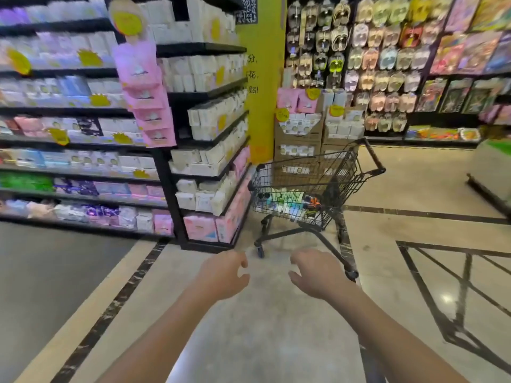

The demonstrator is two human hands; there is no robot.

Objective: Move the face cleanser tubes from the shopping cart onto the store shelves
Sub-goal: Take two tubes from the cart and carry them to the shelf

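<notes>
A black wire shopping cart (356, 172) stands on the tiled floor ahead, beside the end of a shelf unit. Several tubes and small packages (287, 201), green, white and blue, lie in its basket; blur keeps me from telling them apart. My left hand (225, 273) and my right hand (318, 273) are stretched out in front of me above the floor, short of the cart. Both hold nothing, with fingers loosely curled. The black store shelves (83, 146) at the left carry boxed and bagged goods.
A yellow pillar (261, 78) rises behind the cart, with stacked cardboard display boxes (298, 134) next to it. Slippers hang on the back wall (387, 59). A low dark edge (486, 192) juts in at the right. Open floor lies between me and the cart.
</notes>
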